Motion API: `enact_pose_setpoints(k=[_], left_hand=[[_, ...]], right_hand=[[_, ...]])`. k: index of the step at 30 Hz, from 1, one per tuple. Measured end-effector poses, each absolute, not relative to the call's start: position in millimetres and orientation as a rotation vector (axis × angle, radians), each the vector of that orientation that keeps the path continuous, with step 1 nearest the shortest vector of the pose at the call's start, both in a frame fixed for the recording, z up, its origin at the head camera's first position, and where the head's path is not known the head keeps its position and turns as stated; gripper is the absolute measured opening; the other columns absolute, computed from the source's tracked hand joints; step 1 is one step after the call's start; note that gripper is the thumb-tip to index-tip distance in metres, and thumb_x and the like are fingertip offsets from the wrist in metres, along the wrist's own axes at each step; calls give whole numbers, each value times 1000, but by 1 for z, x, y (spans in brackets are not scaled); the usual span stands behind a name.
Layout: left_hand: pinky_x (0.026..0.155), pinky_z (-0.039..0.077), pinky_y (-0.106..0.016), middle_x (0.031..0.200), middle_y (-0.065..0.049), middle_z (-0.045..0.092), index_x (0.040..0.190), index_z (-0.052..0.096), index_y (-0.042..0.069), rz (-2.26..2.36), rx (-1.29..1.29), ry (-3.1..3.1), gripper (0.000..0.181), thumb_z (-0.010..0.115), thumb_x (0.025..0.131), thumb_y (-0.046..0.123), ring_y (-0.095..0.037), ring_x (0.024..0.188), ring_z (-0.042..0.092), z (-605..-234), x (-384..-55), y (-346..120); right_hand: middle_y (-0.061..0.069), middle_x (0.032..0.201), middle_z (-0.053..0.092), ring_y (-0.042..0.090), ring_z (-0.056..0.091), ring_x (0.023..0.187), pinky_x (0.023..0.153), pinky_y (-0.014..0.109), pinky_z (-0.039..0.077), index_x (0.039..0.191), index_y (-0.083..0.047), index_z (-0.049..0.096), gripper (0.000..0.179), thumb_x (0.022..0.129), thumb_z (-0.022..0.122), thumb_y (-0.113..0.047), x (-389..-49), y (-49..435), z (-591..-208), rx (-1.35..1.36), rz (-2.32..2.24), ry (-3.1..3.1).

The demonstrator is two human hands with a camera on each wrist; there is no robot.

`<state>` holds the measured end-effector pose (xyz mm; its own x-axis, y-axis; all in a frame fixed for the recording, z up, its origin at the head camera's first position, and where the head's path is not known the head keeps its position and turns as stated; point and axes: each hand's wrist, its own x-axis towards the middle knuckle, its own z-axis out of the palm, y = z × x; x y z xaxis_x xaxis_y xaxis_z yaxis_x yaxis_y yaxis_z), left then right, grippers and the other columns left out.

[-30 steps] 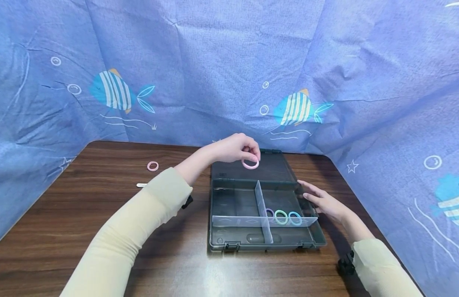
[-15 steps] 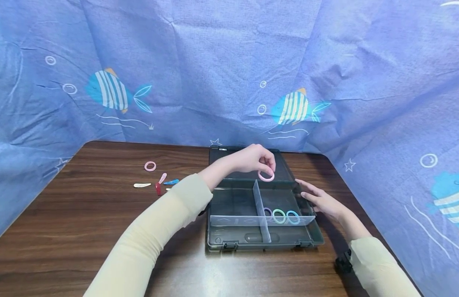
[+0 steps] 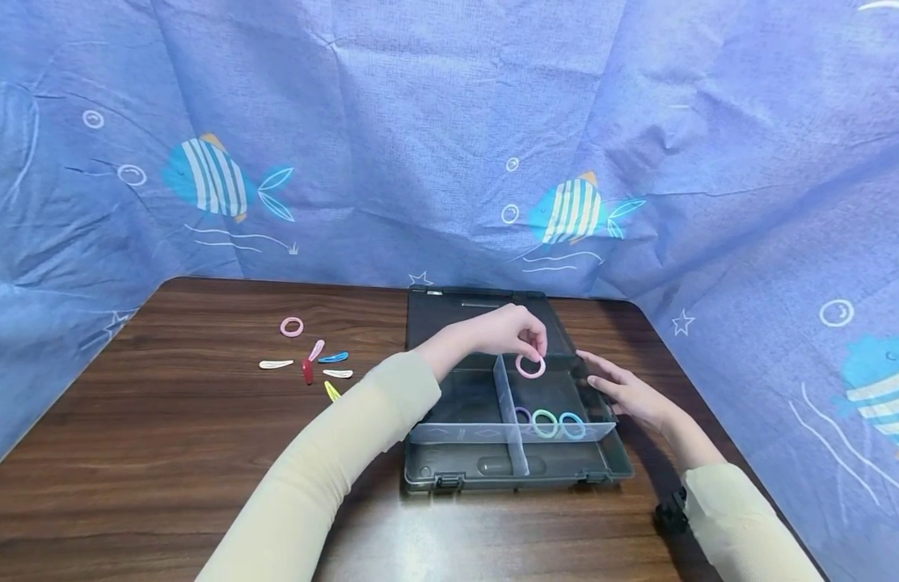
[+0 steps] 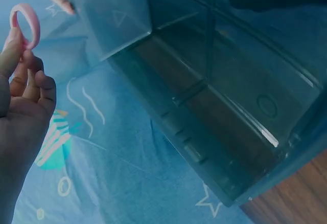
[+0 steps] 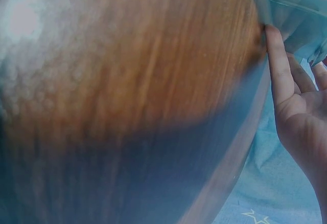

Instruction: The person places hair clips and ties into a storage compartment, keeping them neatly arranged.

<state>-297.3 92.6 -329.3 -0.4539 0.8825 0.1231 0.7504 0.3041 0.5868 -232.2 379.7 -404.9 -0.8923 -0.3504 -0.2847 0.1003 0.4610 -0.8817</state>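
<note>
A dark clear plastic organiser box (image 3: pixel 609 461) lies open on the wooden table, its lid (image 3: pixel 457 311) flat behind it. My left hand (image 3: pixel 518 331) pinches a pink hair ring (image 3: pixel 529 366) (image 4: pixel 26 23) over the box's back right compartment. Purple (image 3: pixel 522 415), green (image 3: pixel 545 423) and blue (image 3: pixel 571 424) rings stand against a clear divider (image 3: pixel 457 432) in that compartment. My right hand (image 3: pixel 624 392) rests with straight fingers (image 5: pixel 276 60) against the box's right wall.
On the table left of the box lie another pink ring (image 3: pixel 292 326) and several small hair clips (image 3: pixel 307 370). A blue fish-print cloth (image 3: pixel 449 137) hangs round the back and sides. The table's near part is bare wood (image 3: pixel 129 485).
My left hand carried the pink ring from above the lid forward and down, over the box's back right compartment. The right hand stayed at the box's right wall.
</note>
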Motion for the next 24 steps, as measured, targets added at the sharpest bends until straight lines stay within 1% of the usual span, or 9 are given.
enact_pose_setpoints(k=[4, 7, 11, 16, 20, 24], left_hand=[[66, 44, -15, 79, 6, 66, 86, 70, 12, 759, 1510, 2367, 6, 70, 84, 18, -3, 70, 56, -336, -299, 100], [65, 44, -15, 77, 6, 66, 82, 69, 15, 692, 1501, 2373, 4, 70, 84, 18, -4, 68, 55, -342, -300, 104], [63, 44, -16, 74, 5, 64, 79, 67, 17, 599, 1487, 2383, 5, 70, 84, 17, -6, 66, 55, -350, -301, 107], [65, 42, -16, 77, 5, 61, 79, 68, 17, 490, 1549, 2419, 5, 71, 83, 18, -5, 71, 53, -353, -301, 113], [68, 41, -16, 81, 6, 60, 79, 69, 18, 395, 1616, 2424, 5, 71, 83, 20, -5, 75, 52, -356, -300, 118], [69, 41, -16, 79, 8, 61, 79, 70, 20, 288, 1665, 2397, 4, 72, 83, 20, -4, 75, 53, -361, -300, 123]], right_hand=[[21, 152, 22, 42, 28, 134, 87, 48, 48, 151, -23, 18, 57, 101, 43, -30, -231, 381, -406, -203, -1428, 2286], [19, 153, 20, 42, 27, 135, 87, 50, 47, 151, -24, 18, 57, 101, 43, -31, -231, 382, -407, -198, -1412, 2299], [18, 154, 17, 42, 25, 136, 88, 52, 46, 151, -25, 17, 57, 101, 43, -32, -231, 382, -407, -202, -1401, 2303], [20, 153, 18, 44, 26, 135, 87, 50, 47, 152, -23, 17, 58, 101, 44, -31, -232, 382, -406, -205, -1427, 2282], [19, 154, 16, 43, 25, 136, 86, 50, 48, 151, -23, 17, 58, 101, 44, -31, -233, 382, -406, -203, -1424, 2285], [19, 154, 16, 42, 25, 136, 87, 49, 48, 151, -24, 17, 57, 101, 43, -31, -233, 380, -406, -204, -1429, 2274]])
